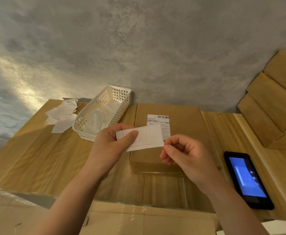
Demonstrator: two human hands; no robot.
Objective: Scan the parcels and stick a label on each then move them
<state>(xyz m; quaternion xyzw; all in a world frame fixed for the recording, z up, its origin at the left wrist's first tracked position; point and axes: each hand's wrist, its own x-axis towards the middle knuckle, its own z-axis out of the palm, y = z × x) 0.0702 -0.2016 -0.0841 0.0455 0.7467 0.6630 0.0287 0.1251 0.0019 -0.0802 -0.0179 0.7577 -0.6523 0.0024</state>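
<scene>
So I had the left hand (111, 141) pinching the left end of a white label (143, 138) with a red printed border, thumb on top. The right hand (181, 153) was curled and nipping the label's right corner between thumb and forefinger. The label hung just above a flat cardboard parcel (181, 119) lying near the table's (28, 158) far edge, about mid-width. It covered part of the parcel's white shipping sticker (159, 120), so I could only see the barcode up top, and the text was too small to read.

A white plastic basket (103, 107) sat left of the parcel by the far edge, with pale sheets inside I couldn't really make out. A heap of loose label backings (61, 114) lay in the far left corner. A black handheld scanner (247, 179) with a lit blue screen lay near the right edge. Stacked cardboard boxes (273, 106) were cut off by the frame on the right.
</scene>
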